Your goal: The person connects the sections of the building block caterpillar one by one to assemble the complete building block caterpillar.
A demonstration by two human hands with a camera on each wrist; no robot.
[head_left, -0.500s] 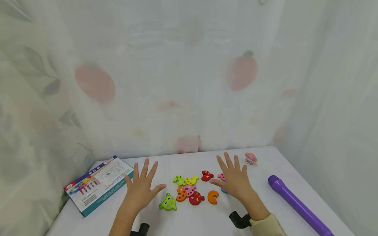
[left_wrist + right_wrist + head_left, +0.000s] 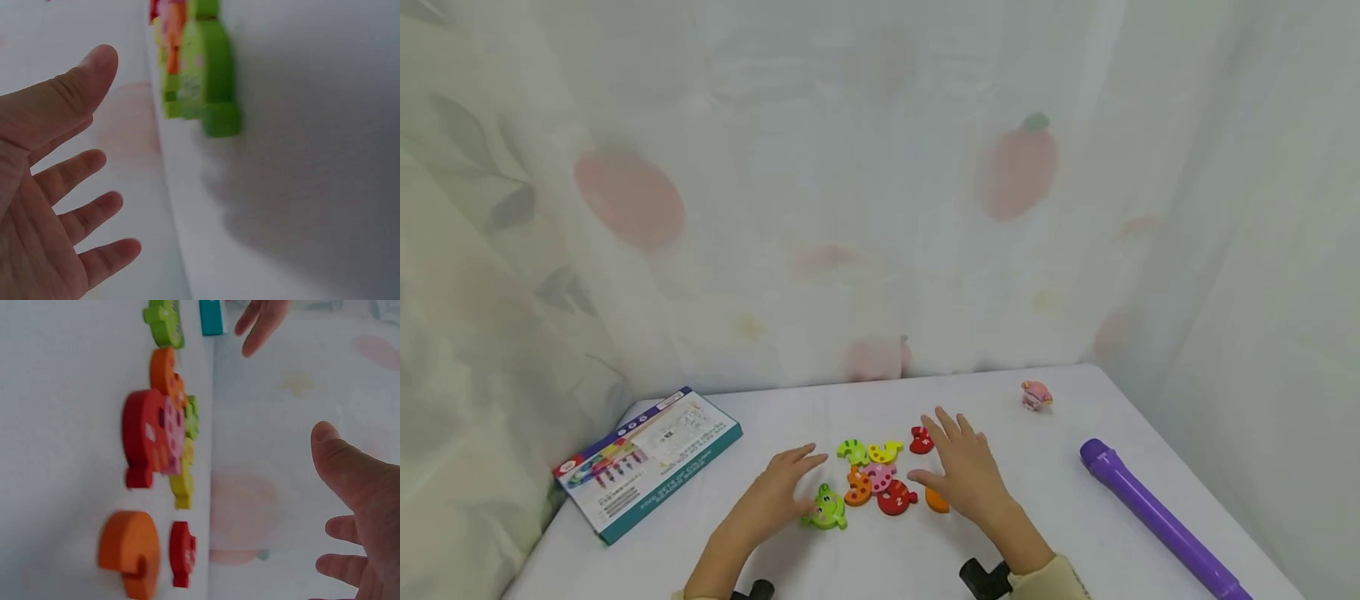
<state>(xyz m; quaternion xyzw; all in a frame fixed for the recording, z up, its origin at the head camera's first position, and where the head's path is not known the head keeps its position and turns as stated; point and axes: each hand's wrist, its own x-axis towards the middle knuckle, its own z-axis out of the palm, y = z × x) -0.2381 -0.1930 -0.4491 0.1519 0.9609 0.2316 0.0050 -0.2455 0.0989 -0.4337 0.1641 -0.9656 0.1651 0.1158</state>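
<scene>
Jigsaw-like wooden puzzle pieces lie grouped on the table. My left hand [image 2: 775, 496] hovers beside the green animal-head piece [image 2: 829, 510], its fingers slightly bent; the left wrist view shows a gap between them. On the other side is my right hand [image 2: 966, 471], fingers spread and holding nothing, above the table. Between the hands lie an orange spotted piece [image 2: 857, 490], a pink spotted piece [image 2: 880, 477], a red piece [image 2: 895, 499], a yellow piece [image 2: 886, 452] and a light green striped piece [image 2: 852, 452]. Partly behind the right hand are a smaller red piece [image 2: 181, 553] and a plain orange piece [image 2: 134, 544].
A flat printed box [image 2: 651, 462] lies at the left of the white table [image 2: 865, 567]. Toward the back right stands a small pink toy figure [image 2: 1036, 396]. A long purple tube [image 2: 1161, 517] lies along the right side. Patterned curtains [image 2: 850, 208] surround the table.
Both hands have moved inward toward the pieces, and the left fingers have drawn closer together. The right hand now covers the pink and blue pieces seen beside it before.
</scene>
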